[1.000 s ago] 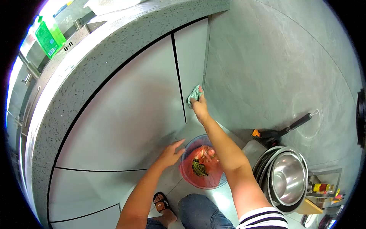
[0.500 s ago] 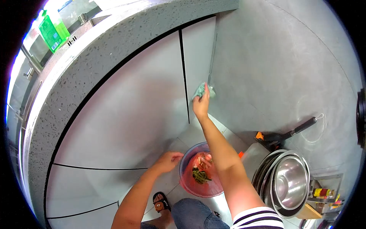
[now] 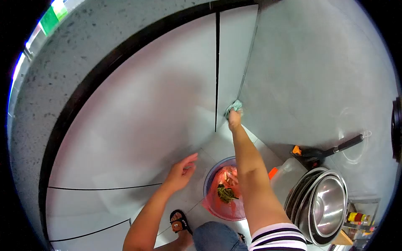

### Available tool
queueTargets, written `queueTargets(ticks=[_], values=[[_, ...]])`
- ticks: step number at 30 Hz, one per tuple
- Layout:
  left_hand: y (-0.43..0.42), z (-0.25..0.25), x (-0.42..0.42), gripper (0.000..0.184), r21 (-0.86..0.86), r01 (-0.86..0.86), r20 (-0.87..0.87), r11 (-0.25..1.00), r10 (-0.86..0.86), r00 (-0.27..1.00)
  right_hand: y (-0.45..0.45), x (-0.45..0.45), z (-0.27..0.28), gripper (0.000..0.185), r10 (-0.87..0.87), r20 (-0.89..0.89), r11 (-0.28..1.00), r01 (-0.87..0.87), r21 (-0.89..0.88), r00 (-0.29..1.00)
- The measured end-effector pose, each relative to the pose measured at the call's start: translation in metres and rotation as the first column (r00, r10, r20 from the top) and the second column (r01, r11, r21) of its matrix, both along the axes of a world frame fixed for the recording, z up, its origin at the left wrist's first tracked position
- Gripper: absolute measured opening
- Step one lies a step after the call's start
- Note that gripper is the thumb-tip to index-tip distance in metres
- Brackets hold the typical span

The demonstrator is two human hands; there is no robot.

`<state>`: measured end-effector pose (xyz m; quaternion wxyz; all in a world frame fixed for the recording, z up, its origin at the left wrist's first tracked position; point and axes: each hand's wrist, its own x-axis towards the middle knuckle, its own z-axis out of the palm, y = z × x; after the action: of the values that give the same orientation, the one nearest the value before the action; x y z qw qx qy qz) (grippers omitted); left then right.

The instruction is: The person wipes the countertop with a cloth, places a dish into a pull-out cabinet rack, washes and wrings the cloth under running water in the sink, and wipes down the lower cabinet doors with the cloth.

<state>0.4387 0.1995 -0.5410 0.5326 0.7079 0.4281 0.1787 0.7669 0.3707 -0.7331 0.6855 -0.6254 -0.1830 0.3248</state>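
Observation:
My right hand (image 3: 235,119) is closed on a pale green cloth (image 3: 233,107), low on the narrow cabinet panel (image 3: 237,54) beside the wall corner. Part of the cloth sticks out above the fingers. My left hand (image 3: 181,173) hangs in front of the white cabinet door (image 3: 138,113), fingers apart and holding nothing. Below and between my arms stands a bin (image 3: 208,178) lined with a red plastic bag (image 3: 217,209). Green vegetable scraps (image 3: 226,194) and paler scraps lie in it. My right forearm covers the bin's right side.
Nested steel bowls (image 3: 328,205) stand at the right by the wall, near a black-handled tool (image 3: 349,143) with an orange part. A speckled grey countertop (image 3: 83,54) curves overhead on the left. My sandalled foot (image 3: 179,221) is on the tiled floor.
My view has dipped lower and closer to the cabinet. My right hand has moved down the panel with the cloth. My left hand has lifted away from the bin's rim, its fingers spreading.

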Motion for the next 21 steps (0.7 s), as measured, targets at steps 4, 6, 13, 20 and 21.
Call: queueTargets(ticks=[4,6,13,20,21], values=[[-0.004,0.008,-0.006,0.042,-0.016,0.011,-0.007,1.000,-0.011,1.000,-0.008,-0.047,-0.014,0.034,0.000,-0.429,0.989,-0.063,-0.133,0.903],[-0.007,0.014,-0.007,0.042,0.004,0.013,-0.006,1.000,-0.013,1.000,-0.031,-0.057,0.023,0.035,0.169,-0.512,0.893,-0.351,-0.282,0.842],[-0.017,0.056,-0.009,0.042,0.085,-0.055,0.017,0.995,0.054,0.998,-0.093,-0.130,0.169,0.045,0.249,-0.346,0.966,-0.206,0.157,0.904],[-0.049,0.124,-0.049,0.033,0.268,-0.170,-0.009,0.948,0.179,0.984,-0.151,-0.205,0.324,0.077,-0.014,0.949,0.706,-0.669,0.233,0.315],[-0.056,0.136,-0.058,0.030,0.310,-0.186,-0.023,0.932,0.203,0.979,-0.148,-0.192,0.325,0.077,0.003,0.968,0.741,-0.650,0.167,0.253]])
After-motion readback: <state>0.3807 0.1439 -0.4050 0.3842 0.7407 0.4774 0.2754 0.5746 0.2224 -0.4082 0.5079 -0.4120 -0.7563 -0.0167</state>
